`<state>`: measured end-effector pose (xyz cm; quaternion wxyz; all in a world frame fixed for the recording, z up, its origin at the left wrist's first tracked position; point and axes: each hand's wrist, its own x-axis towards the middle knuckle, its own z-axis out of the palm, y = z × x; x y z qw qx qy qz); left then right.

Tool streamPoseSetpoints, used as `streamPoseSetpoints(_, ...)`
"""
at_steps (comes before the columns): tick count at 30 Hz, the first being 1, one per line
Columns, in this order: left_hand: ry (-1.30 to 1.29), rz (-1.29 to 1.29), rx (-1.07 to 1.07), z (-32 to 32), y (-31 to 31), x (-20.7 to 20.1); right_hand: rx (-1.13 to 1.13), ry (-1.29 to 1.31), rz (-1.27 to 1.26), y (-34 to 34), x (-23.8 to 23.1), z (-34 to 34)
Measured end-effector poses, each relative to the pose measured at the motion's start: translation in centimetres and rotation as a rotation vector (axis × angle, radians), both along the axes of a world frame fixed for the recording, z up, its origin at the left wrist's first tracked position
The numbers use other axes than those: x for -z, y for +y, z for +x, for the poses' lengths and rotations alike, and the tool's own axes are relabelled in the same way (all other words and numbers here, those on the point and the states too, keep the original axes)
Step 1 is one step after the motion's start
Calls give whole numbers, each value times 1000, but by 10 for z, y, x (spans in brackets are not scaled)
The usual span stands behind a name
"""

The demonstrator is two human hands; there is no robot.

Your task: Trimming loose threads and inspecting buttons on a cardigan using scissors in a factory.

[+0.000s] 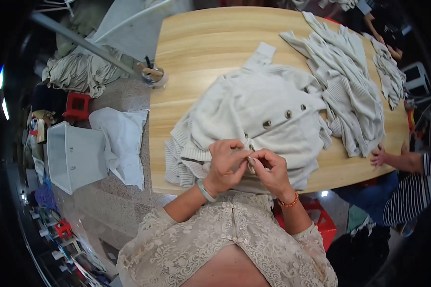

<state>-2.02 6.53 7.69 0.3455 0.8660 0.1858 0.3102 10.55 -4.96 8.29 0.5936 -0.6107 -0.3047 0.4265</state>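
An off-white knitted cardigan with dark buttons lies spread on the wooden table in front of me, over more knitwear. My left hand and my right hand meet over its near part, beside another button. Both hands are closed, thumb and finger pinched, with the fingertips almost touching. Whatever lies between them is too small to make out. My left wrist wears a pale bangle, my right an orange bead bracelet.
More pale knitwear is heaped on the table's right side, near another person's hand. A cup of tools stands at the left edge. On the floor at left are a grey-white bin, a white sack and a red stool.
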Motion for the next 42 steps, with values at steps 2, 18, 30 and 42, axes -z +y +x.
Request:
streamPoseSetpoints(2,22,9,-4,-5,2,-1,-55,19,-40,1,-10,1)
streamPoseSetpoints(18,-50,-390,119,-8,15,14,-126,-10,-24,20,-9,12)
streamPoseSetpoints(30,42,-440,268,18,38,10,-114,277,28,13,-7,41)
streamPoseSetpoints(42,-49,-888,255,27,42,8,-80,309,56,11,-14,57)
